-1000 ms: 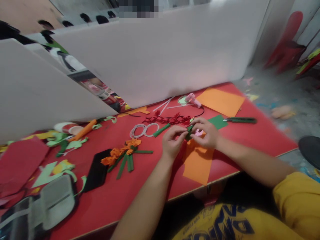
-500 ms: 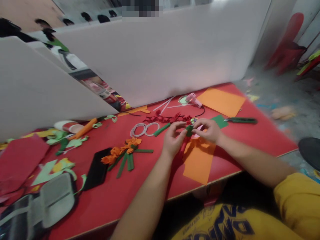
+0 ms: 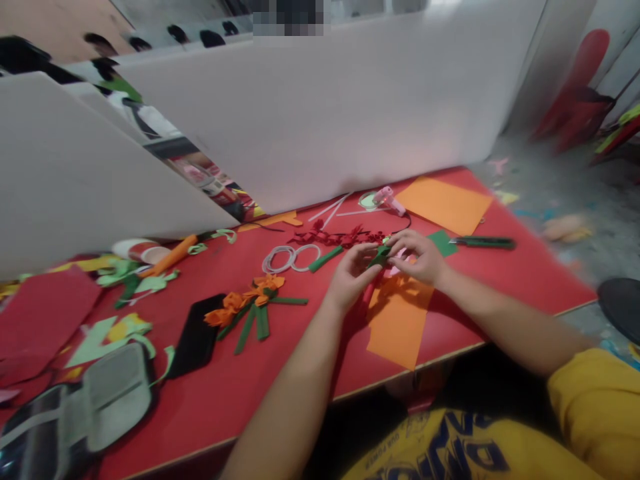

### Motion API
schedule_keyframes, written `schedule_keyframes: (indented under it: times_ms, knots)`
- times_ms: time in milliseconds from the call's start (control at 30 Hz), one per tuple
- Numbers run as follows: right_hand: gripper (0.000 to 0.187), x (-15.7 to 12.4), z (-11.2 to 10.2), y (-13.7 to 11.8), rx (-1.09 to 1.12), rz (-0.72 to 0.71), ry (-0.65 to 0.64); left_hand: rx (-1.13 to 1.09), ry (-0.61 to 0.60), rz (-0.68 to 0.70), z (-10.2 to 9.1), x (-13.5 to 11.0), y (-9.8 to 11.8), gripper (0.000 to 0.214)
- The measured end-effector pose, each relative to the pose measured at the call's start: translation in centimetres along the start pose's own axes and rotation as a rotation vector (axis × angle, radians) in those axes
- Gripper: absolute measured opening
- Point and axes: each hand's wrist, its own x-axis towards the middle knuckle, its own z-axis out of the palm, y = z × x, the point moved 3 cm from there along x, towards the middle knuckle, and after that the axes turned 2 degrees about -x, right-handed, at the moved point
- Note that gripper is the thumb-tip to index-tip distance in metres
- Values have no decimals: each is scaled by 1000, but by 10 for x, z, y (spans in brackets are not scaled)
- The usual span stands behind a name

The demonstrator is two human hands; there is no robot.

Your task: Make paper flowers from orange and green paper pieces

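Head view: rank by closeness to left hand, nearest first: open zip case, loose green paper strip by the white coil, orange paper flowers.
From the left hand:
1. Loose green paper strip: just left, beside the white coil.
2. Orange paper flowers: farther left, slightly lower in view.
3. Open zip case: far left, near the table's front edge.

The left hand (image 3: 350, 275) and right hand (image 3: 419, 259) partly hide the green paper (image 3: 381, 255) from me; left of them, an open case (image 3: 113, 399) gets cut off; rightward, floor scraps (image 3: 567, 228) blur.

Two hands (image 3: 423, 260), one cutter (image 3: 485, 242), one glue gun (image 3: 390, 200)
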Motion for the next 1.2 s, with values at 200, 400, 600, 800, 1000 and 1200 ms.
schedule_keyframes:
  times_ms: [200, 400, 600, 800, 1000, 1200]
  knots:
    - [6, 0, -1, -3, -73, -50, -41, -62, -35, 18, 0, 0, 0, 62]
    - [6, 1, -1, -5, -43, -61, -33, 37, 47, 169, -1, 0, 4, 58]
    - [2, -1, 2, -4, -17, 39, -92, 256, 204, 299, -6, -2, 5, 55]
    - [7, -3, 4, -3, 11, 90, -106, 525, 136, 381, -11, -4, 10, 63]
    - [18, -6, 8, -2, 52, 137, -78, 560, 124, 387, -8, -5, 16, 56]
    - [20, -8, 12, 3, 118, 188, -59, 486, 144, 436, -8, -6, 9, 54]
